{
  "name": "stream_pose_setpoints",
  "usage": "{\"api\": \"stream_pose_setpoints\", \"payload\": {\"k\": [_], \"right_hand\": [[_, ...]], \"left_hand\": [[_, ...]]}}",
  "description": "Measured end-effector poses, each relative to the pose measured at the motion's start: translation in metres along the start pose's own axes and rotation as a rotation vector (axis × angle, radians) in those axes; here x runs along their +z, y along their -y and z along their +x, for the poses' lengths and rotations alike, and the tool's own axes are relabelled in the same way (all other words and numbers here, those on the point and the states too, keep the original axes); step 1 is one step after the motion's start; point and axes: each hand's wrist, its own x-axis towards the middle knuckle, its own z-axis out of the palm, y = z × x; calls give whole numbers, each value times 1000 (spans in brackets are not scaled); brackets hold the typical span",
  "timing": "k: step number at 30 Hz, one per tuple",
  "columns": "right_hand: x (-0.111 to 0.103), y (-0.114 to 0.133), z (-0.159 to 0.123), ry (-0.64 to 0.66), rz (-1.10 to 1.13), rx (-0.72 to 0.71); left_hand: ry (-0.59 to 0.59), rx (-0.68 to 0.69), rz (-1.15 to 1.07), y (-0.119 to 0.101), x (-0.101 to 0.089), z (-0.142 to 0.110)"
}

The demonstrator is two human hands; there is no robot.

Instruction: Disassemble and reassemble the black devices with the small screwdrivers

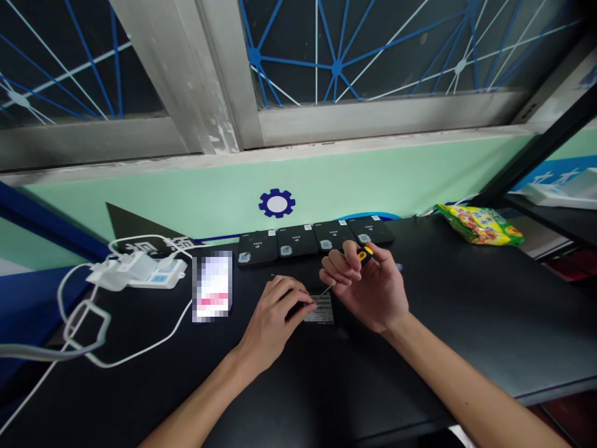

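Observation:
My right hand (366,286) is closed around the yellow-and-black handle (366,252) of a screwdriver. Its thin metal shaft (324,293) slants down and left to the fingertips of my left hand (282,305). There, my left thumb and index finger are pinched together at the shaft's tip, and whatever lies between them is too small to make out. Beneath both hands is a dark device with a whitish printed label (321,310); its outline blends into the black table, and my left fingers partly cover it.
Several flat black boxes (297,241) line the wall behind my hands. A lit phone (212,286), its screen pixelated, lies left, beside a white power strip (161,274) with plugs and looping cables (140,348). Toward the right rear sits a yellow-green snack bag (480,225) on the black table (466,336).

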Motion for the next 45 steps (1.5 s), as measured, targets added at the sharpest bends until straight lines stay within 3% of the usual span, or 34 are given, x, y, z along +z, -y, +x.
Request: {"api": "stream_pose_setpoints", "payload": {"k": [13,27,45], "right_hand": [[-5,5,3,-49,1,-33],[-7,4,3,-39,-6,-15],[-4,5,3,-6,151,36]], "left_hand": [[-182,-68,1,2,-5,0],[-183,-85,68,3,-4,-1],[-214,-85,94,5,-1,-3]]}}
